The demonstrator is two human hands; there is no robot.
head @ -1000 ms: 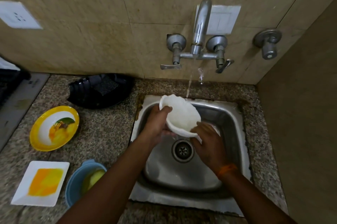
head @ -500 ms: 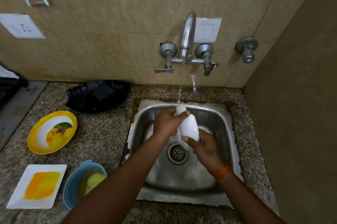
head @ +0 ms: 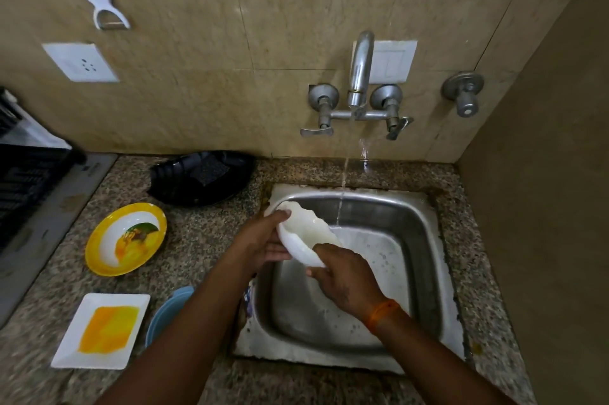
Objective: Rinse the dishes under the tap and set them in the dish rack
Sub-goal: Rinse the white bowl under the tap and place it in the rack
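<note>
Both hands (head: 263, 241) gripping white dish (head: 304, 233) — over sink (head: 425, 216)

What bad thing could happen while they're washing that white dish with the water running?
1. The white dish is wet and tilted over the sink; the left hand and right hand could let it slip and chip.
2. The tap's stream falls just beside the dish, so it may not rinse fully, and water could splash onto the counter.
3. The blue bowl sits under the left forearm and might get bumped.
</note>
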